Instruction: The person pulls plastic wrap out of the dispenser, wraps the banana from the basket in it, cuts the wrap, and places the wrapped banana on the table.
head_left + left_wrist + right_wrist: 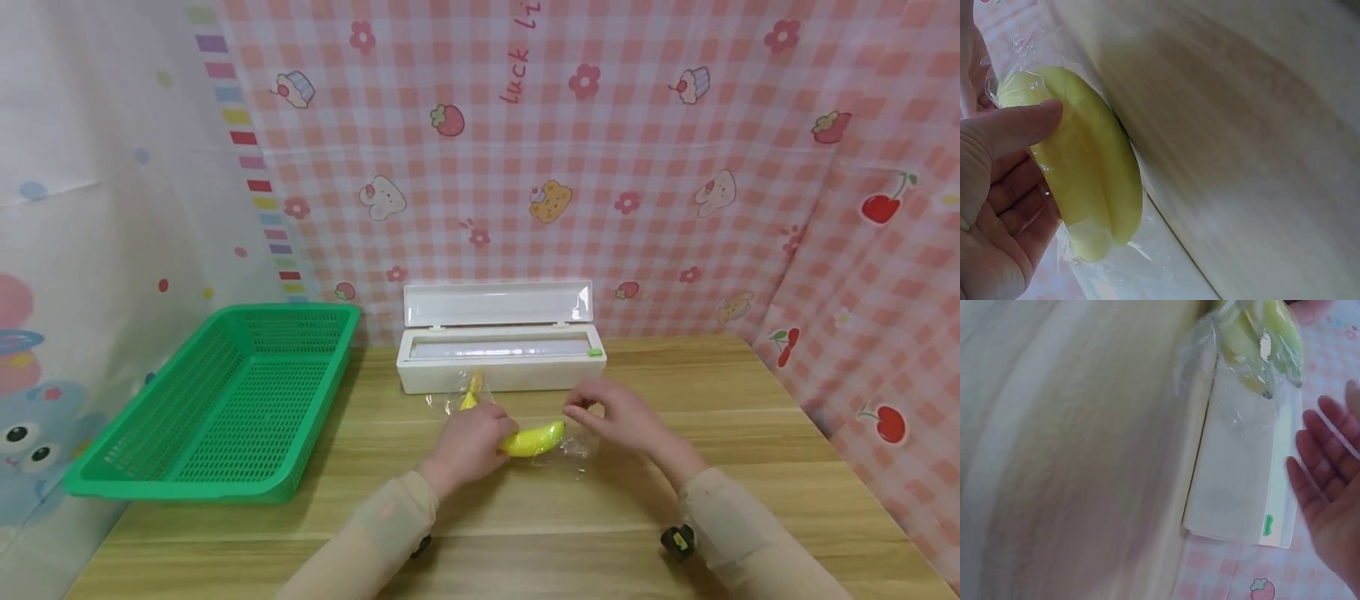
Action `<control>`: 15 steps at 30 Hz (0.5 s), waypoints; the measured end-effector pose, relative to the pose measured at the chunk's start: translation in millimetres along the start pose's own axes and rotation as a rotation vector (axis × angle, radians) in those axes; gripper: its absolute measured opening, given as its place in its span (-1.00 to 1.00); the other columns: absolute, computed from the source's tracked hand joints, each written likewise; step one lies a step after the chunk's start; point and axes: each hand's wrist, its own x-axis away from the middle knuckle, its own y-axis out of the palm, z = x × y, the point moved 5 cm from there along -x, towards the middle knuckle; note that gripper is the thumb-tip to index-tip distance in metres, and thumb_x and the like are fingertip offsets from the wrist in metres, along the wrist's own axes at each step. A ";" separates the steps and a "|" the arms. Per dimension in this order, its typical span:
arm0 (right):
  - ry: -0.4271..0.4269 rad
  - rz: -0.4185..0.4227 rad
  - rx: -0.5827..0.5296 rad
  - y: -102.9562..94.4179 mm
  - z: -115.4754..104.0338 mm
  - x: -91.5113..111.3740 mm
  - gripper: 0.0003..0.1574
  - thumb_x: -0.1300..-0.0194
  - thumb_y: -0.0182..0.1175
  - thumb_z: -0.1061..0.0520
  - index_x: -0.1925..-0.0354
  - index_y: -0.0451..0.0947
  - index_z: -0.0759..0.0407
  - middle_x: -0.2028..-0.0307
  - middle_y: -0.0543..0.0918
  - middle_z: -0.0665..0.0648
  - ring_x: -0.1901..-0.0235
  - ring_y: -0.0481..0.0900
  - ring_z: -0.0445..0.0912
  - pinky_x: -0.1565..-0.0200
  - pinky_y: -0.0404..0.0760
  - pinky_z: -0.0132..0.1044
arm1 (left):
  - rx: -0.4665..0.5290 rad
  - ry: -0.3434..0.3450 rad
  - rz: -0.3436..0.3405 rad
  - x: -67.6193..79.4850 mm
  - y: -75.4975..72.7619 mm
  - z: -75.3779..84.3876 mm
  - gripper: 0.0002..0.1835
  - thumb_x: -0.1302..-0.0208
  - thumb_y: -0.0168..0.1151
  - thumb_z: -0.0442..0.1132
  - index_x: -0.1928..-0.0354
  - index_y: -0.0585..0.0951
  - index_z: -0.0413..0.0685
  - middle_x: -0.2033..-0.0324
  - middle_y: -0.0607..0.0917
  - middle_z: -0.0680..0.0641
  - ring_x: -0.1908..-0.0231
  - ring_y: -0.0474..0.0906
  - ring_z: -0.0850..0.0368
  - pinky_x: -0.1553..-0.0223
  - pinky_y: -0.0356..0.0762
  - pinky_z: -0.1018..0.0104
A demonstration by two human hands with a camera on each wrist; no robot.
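A bunch of yellow bananas [534, 440] wears a loose wrap of clear plastic film [579, 443]. My left hand [471, 442] grips it around the middle above the table. In the left wrist view the thumb presses on the wrapped bananas [1124, 169], with the other fingers behind. Film sticks out past the tips in the right wrist view, beside the green-tinged banana ends [1254, 347]. To the right is my right hand [618, 414], its fingers [1319, 459] loosely spread and apart from the film, holding nothing. A white cling film dispenser [502, 377] stands behind the bananas, lid raised.
A green plastic basket [285, 487] stands at the left of the wooden table [570, 533]. On the dispenser's right end sits a small green slider [595, 352]. A pink checked cloth [480, 192] hangs behind the table, with more cloth on both sides.
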 end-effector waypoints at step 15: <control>0.170 -0.313 -0.185 34.1 13.2 -2.3 -0.67 -0.45 0.16 -0.03 0.11 0.69 0.17 0.22 0.70 -0.06 0.21 0.60 -0.19 0.10 0.60 -0.21 | -0.056 0.084 0.060 9.1 0.6 1.3 -0.67 0.15 0.48 -0.38 0.25 0.69 0.03 0.28 0.67 0.08 0.18 0.57 0.15 0.22 0.60 0.33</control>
